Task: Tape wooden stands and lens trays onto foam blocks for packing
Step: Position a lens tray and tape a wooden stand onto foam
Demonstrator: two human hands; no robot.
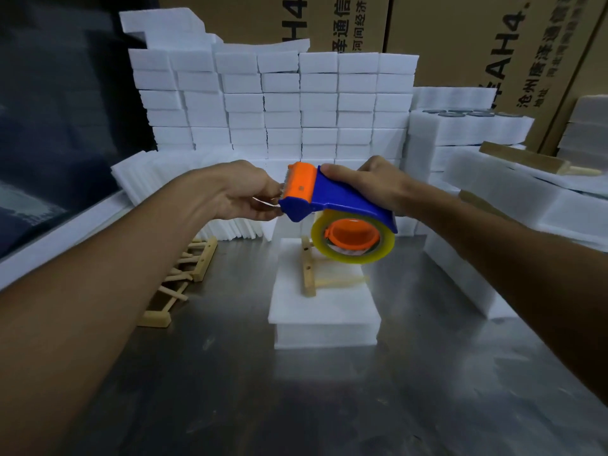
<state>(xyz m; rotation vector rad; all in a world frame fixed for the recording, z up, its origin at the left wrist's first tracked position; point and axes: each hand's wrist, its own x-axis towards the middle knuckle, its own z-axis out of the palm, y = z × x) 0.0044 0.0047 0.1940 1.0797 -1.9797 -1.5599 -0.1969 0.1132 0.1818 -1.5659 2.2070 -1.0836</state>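
Right hand (pixel 371 189) fingers wrapped round blue-orange tape dispenser (pixel 332 205); left hand (pixel 250 192) fingers pinching tape end at its nose. Below fingers: pale wooden stand (pixel 309 274) flat on white foam block (pixel 324 311).

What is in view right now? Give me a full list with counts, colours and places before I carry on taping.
tape dispenser: one, blue and orange, held above the table
tape roll: one, clear yellowish, in the dispenser
foam block: one small stack, white, table centre
wooden stand: one, pale wood, lying on the foam block
spare wooden stands: several, pale wood, table left
foam wall: many blocks, white, stacked behind
lens trays: a stack, white with dark round lenses, right rear
cardboard boxes: at least two, brown, background
steel table: one, grey
left hand: pinches at the dispenser's orange end
right hand: grips the dispenser body
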